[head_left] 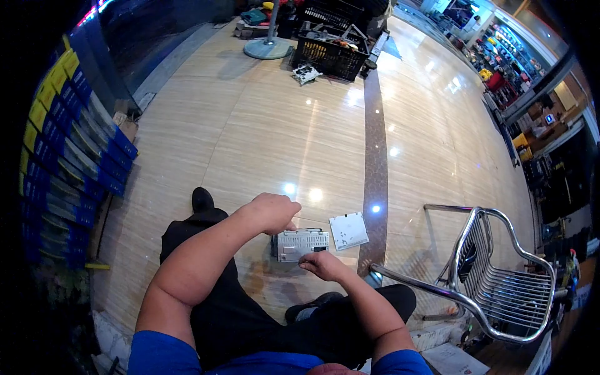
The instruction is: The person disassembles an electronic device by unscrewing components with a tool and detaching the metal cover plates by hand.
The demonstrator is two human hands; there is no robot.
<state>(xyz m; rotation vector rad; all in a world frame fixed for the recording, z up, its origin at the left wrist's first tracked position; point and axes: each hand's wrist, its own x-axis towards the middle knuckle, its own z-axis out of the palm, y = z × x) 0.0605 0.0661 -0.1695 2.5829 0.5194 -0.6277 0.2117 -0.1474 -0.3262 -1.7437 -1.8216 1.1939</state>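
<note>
A silver metal box (303, 240) with rows of slots in its top sits on the floor between my legs, perhaps a car stereo or similar unit. My left hand (274, 214) is closed above its far left edge, the fingers curled down; what they hold, if anything, is hidden. Against the near right edge of the box, my right hand (322, 265) has its fingers bent in and grips it there. A flat, light metal plate (349, 231) with small dark cut-outs lies just right of the box.
A chrome chair (500, 281) stands close on my right. Blue and yellow boxes (69, 131) are stacked at the left. Farther off are a black crate (330, 56) full of parts, a white piece (306, 74) beside it and a round pole base (269, 48).
</note>
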